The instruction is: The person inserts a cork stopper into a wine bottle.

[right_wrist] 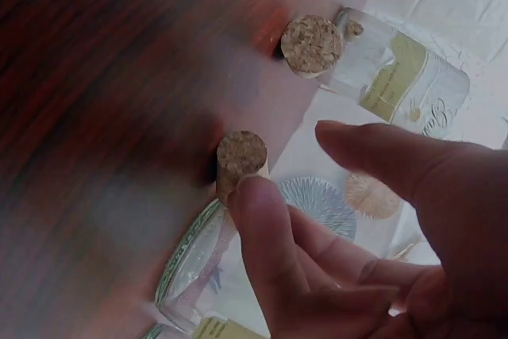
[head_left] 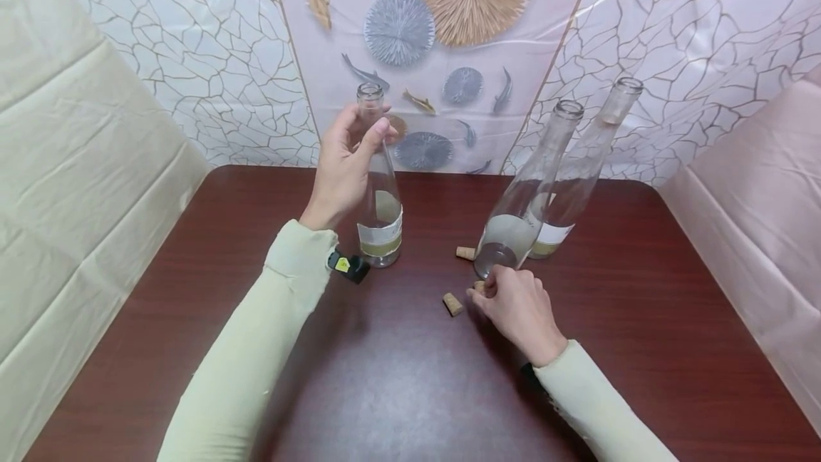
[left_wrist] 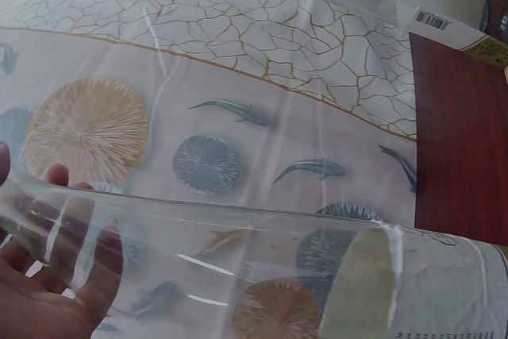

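Note:
My left hand (head_left: 346, 162) holds a clear glass bottle (head_left: 383, 191) round its neck, thumb in front. The bottle stands upright at the left, its pale label showing low down. In the left wrist view the fingers (left_wrist: 99, 263) show through the bottle's glass (left_wrist: 214, 248). My right hand (head_left: 516, 309) reaches low over the table to a cork (right_wrist: 240, 156) beside the right-hand bottles. One bent fingertip (right_wrist: 258, 188) is right at that cork, while the thumb (right_wrist: 341, 136) stays apart from it. Another cork (head_left: 452, 304) lies just left of this hand.
Two more clear bottles, a nearer one (head_left: 509, 234) and one behind it (head_left: 580, 184), stand on the right and overlap. A third cork (head_left: 465, 253) lies by the nearer bottle's base. A patterned cloth (head_left: 224, 55) hangs behind the dark red table (head_left: 398, 398).

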Demonstrator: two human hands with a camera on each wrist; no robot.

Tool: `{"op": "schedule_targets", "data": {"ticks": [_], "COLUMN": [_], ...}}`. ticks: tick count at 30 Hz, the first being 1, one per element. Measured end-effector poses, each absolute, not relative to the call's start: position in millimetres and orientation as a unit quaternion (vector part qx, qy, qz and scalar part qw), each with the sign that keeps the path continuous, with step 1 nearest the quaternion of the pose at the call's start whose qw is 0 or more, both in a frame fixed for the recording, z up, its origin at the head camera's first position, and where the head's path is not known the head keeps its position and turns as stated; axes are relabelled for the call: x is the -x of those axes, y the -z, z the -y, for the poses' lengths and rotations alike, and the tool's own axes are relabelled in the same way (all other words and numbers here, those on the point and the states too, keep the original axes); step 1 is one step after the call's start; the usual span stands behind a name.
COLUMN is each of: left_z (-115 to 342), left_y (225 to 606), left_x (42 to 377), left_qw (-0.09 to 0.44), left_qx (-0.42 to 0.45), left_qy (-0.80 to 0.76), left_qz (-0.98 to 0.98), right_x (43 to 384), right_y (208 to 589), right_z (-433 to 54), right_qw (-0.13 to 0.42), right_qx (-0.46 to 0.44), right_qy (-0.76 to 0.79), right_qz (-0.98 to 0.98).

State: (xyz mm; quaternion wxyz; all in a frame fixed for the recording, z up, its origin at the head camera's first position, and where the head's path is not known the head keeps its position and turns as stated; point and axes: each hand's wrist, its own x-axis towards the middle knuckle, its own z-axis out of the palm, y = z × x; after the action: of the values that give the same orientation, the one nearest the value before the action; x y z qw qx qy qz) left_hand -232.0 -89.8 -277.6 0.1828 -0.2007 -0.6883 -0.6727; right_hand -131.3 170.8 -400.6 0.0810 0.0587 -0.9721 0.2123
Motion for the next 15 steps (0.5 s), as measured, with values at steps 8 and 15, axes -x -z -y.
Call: {"op": "schedule_targets", "data": {"ticks": [8, 15], "left_z": [88, 88], "left_y": [274, 272], "left_x": [224, 215], "left_qw": [0.171, 0.156], "left_qx": [0.202, 0.218], "left_qy": [0.670, 0.672], "left_qz": [0.693, 0.690], "right_x": [135, 134], "right_y": [402, 406], "right_z": [-165, -165], "right_qw": [0.081, 0.091], "right_qx": [-0.027, -0.022], "right_qy": [-0.185, -0.171], "right_qz": [0.979, 0.981]}}
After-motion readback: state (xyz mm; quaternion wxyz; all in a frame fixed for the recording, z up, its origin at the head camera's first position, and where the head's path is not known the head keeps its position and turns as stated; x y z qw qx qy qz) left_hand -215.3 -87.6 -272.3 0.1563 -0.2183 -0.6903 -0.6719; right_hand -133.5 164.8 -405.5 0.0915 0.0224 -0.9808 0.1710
